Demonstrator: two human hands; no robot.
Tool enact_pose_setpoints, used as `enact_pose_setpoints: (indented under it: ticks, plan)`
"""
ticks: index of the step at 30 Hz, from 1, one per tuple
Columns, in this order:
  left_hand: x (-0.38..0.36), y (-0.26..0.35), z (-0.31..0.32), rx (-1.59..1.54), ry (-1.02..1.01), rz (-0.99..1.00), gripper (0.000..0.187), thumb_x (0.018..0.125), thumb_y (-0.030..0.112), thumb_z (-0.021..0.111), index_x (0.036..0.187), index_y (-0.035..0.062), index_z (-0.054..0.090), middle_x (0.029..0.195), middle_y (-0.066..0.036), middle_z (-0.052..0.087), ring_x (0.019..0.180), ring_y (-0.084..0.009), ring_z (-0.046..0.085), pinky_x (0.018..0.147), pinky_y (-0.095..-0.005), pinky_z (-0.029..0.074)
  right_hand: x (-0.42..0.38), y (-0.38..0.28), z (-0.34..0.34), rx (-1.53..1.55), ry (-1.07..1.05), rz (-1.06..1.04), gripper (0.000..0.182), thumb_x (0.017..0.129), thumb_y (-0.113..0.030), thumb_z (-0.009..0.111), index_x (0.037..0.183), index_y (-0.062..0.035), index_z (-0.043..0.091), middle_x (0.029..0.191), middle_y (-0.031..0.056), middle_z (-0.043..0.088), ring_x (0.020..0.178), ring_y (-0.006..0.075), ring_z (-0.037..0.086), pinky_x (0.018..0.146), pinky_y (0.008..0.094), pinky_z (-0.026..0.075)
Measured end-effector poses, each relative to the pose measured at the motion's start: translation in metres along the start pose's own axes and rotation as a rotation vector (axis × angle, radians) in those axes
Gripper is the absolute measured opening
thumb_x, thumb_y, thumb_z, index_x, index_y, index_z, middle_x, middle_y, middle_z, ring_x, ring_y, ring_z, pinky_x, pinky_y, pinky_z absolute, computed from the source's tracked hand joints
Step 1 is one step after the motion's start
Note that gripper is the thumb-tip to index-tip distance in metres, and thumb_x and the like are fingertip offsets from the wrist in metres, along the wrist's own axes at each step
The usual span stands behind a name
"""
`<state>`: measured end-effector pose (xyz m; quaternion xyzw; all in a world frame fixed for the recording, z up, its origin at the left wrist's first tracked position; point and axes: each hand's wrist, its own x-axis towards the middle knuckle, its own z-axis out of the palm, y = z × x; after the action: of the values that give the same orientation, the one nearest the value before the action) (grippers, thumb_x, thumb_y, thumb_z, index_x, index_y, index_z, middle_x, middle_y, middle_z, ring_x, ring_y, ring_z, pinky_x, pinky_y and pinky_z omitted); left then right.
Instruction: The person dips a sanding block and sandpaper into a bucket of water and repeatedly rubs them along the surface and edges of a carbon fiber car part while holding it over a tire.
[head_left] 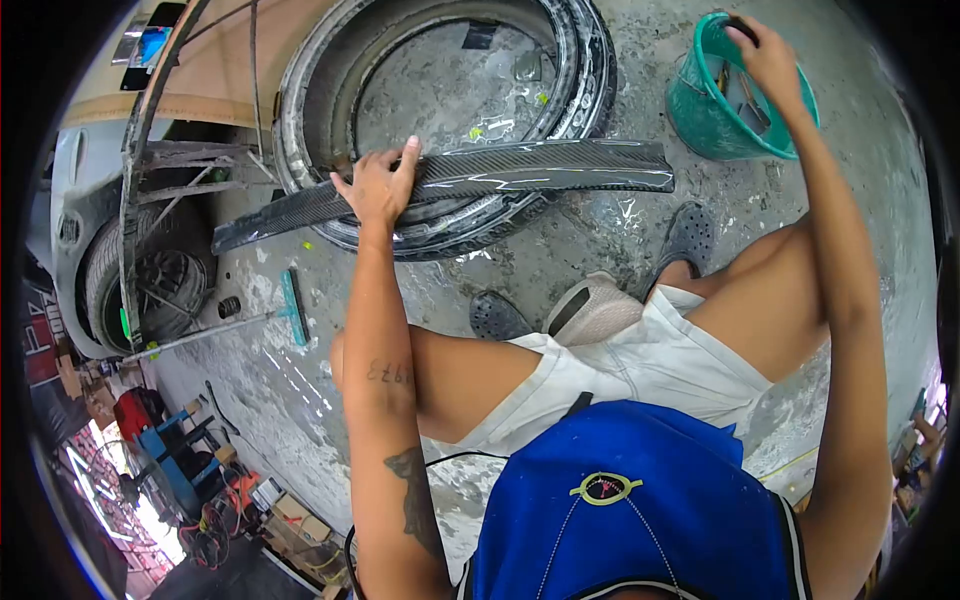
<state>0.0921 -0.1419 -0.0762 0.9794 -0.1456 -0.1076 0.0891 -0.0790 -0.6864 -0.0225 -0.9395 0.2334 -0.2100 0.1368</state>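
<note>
A long glossy carbon-fibre panel (545,172) lies across the near side of a tyre (590,75). On its left part rests my left hand (380,188), palm down, with fingers spread and thumb held apart, fingertips right at the panel's far edge. My right hand (772,68) is over the green bucket (690,115) at the upper right. Its fingers are closed round a small dark block-like piece (742,30) near the far rim; its exact kind I cannot tell. Inside the bucket are some tools (752,105), partly hidden by the wall and my forearm.
My shoes (690,238) are on the wet, stained concrete floor. At the left stand a metal frame (130,200) and a car wheel (150,270), with a teal-headed squeegee (293,308) on the floor. Boxes, cables and tools (210,490) crowd the lower left.
</note>
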Motion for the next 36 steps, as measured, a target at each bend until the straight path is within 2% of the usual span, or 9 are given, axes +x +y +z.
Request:
enact_pose_setpoints:
  ticks: [3,7,9,16,20,21,25,30,36]
  plan:
    - [0.003,0.0,0.002,0.014,0.059,-0.049,0.078,0.09,0.08,0.039,0.119,0.0167,0.076,0.14,-0.011,0.062,0.145,-0.0283,0.04,0.12,-0.0642,-0.003,0.021,0.092,0.034,-0.166,-0.603,0.24,0.036,0.092,-0.03,0.068,0.114,-0.002,0.07,0.107,0.0219,0.073,0.102,0.0363,0.07,0.093,0.0449,0.051]
    - [0.004,0.005,-0.002,-0.016,0.028,-0.107,0.077,0.088,0.08,0.041,0.118,0.0184,0.077,0.138,-0.012,0.063,0.145,-0.0287,0.04,0.12,-0.0645,-0.002,-0.017,0.1,0.081,-0.404,-1.115,0.036,0.051,0.088,-0.038,0.069,0.118,0.0035,0.068,0.121,0.0243,0.069,0.11,0.0357,0.066,0.095,0.0411,0.05]
    - [0.007,0.007,-0.003,0.007,0.043,-0.127,0.076,0.087,0.081,0.043,0.115,0.0198,0.078,0.138,-0.013,0.063,0.146,-0.0292,0.04,0.12,-0.0639,0.0,-0.052,0.23,0.164,0.459,-1.04,0.352,0.059,0.091,-0.044,0.064,0.126,0.0026,0.067,0.131,0.0205,0.065,0.121,0.0324,0.062,0.1,0.0394,0.047]
    - [0.014,0.015,-0.006,0.167,-0.057,-0.224,0.068,0.087,0.073,0.047,0.114,0.0185,0.078,0.141,-0.013,0.061,0.143,-0.0267,0.042,0.122,-0.0605,0.006,-0.041,0.2,0.158,0.0,-1.071,0.614,0.062,0.096,-0.047,0.057,0.133,0.0021,0.063,0.136,0.0168,0.063,0.126,0.0289,0.058,0.104,0.039,0.043]
    - [0.013,0.015,-0.004,0.131,-0.029,-0.242,0.066,0.086,0.068,0.051,0.115,0.0153,0.078,0.14,-0.012,0.062,0.142,-0.0251,0.044,0.123,-0.0576,0.009,-0.026,0.112,0.084,-0.29,-0.908,-0.175,0.032,0.097,-0.028,0.056,0.113,-0.0043,0.072,0.106,0.0212,0.073,0.108,0.0353,0.068,0.103,0.047,0.044]
    - [0.014,0.014,-0.004,0.124,-0.029,-0.253,0.068,0.085,0.069,0.051,0.115,0.0143,0.078,0.139,-0.012,0.062,0.142,-0.0248,0.044,0.123,-0.0566,0.009,-0.022,0.129,0.09,-0.077,-0.516,-0.151,0.026,0.096,-0.026,0.063,0.106,-0.0045,0.074,0.094,0.0193,0.072,0.093,0.0344,0.07,0.092,0.0425,0.051]
    - [0.014,0.008,0.004,0.144,0.041,-0.18,0.067,0.087,0.07,0.049,0.109,0.0142,0.079,0.127,-0.017,0.068,0.134,-0.0315,0.052,0.121,-0.0588,0.015,-0.024,-0.017,-0.005,0.075,-0.166,0.182,0.024,0.095,-0.025,0.069,0.105,-0.0037,0.074,0.094,0.014,0.074,0.087,0.0262,0.071,0.08,0.0312,0.052]
    - [0.008,0.008,0.002,0.125,0.111,-0.094,0.064,0.089,0.066,0.048,0.114,0.0166,0.078,0.136,-0.011,0.064,0.147,-0.0296,0.037,0.122,-0.0601,0.009,-0.128,-0.145,0.045,0.467,-0.393,-0.386,0.04,0.078,0.01,0.059,0.11,-0.0085,0.074,0.1,0.0094,0.075,0.092,0.0242,0.071,0.087,0.0355,0.056]
    - [0.014,0.005,-0.002,0.15,-0.015,-0.184,0.061,0.088,0.065,0.049,0.109,0.0173,0.079,0.132,-0.013,0.067,0.133,-0.0315,0.053,0.119,-0.0568,0.02,-0.151,-0.249,0.11,0.544,-0.316,-0.628,0.032,0.074,0.003,0.066,0.104,-0.008,0.072,0.1,0.0107,0.072,0.098,0.0296,0.066,0.088,0.0404,0.055]
